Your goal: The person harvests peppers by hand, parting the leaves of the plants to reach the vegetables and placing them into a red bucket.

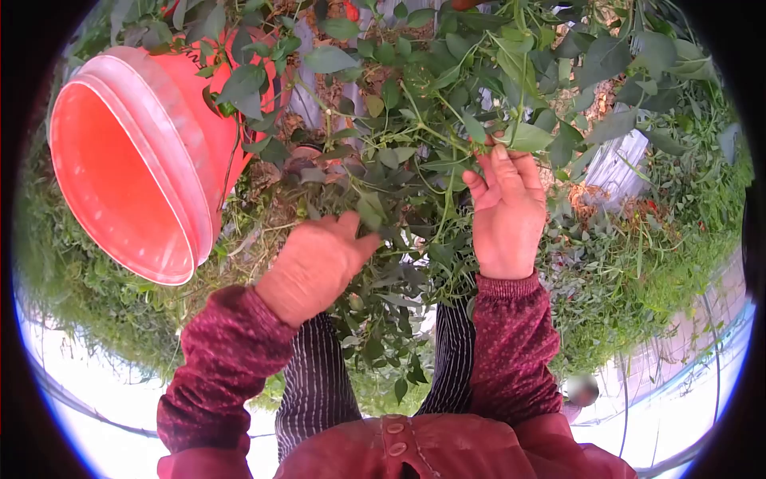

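Observation:
Green leafy plants with thin branching stems fill the middle of the view. My right hand is raised among them, palm side showing, its thumb and fingers pinched on a green stem beside a broad leaf. Lower and to the left, my left hand shows its back, with fingers bent toward the foliage; the leaves partly hide its fingertips, and what it touches is unclear. A red bucket lies tipped on its side at the left, its pale-rimmed mouth facing down and left.
Pale plastic sheeting and dry leaf litter show between the plants. A small red fruit is at the top. My striped trouser legs stand below the foliage. Another person is far off at the lower right.

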